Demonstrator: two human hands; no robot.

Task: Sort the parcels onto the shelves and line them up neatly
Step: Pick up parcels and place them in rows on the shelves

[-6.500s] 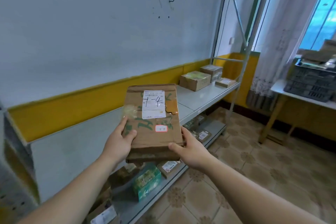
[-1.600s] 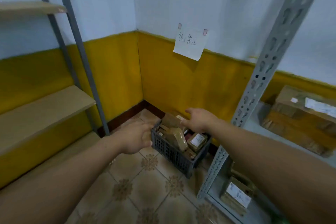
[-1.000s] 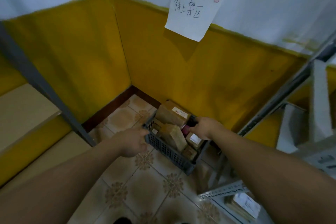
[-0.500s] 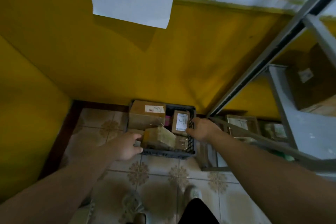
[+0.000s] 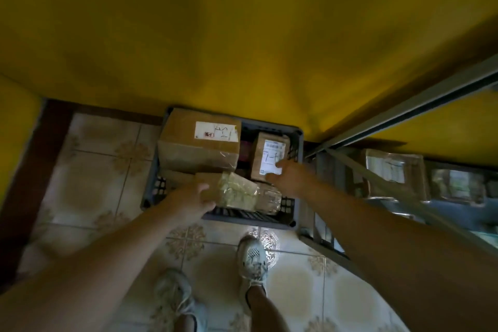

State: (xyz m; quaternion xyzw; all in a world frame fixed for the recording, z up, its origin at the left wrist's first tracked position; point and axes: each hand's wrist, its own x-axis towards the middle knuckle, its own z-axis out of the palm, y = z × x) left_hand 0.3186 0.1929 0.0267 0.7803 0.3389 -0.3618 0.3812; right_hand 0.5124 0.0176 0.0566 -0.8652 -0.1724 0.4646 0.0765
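A dark grey plastic crate (image 5: 295, 213) stands on the tiled floor against the yellow wall and holds several parcels. A large brown box (image 5: 199, 147) with a white label fills its back left. A small brown parcel (image 5: 266, 153) with a handwritten label stands at the back right. My right hand (image 5: 292, 179) pinches that parcel's lower right corner between thumb and fingers. A parcel wrapped in clear tape (image 5: 238, 193) lies across the front, and my left hand (image 5: 192, 201) grips its left end.
A grey metal shelf rack (image 5: 404, 105) rises just right of the crate, with labelled parcels (image 5: 393, 170) on its bottom shelf. A brown skirting board (image 5: 35, 159) runs along the left wall. My two shoes (image 5: 252, 259) stand on the tiles close behind the crate.
I have turned from the shelf, without the brown box I held, and bent over the crate. Both hands moved from near its rim onto parcels inside it.
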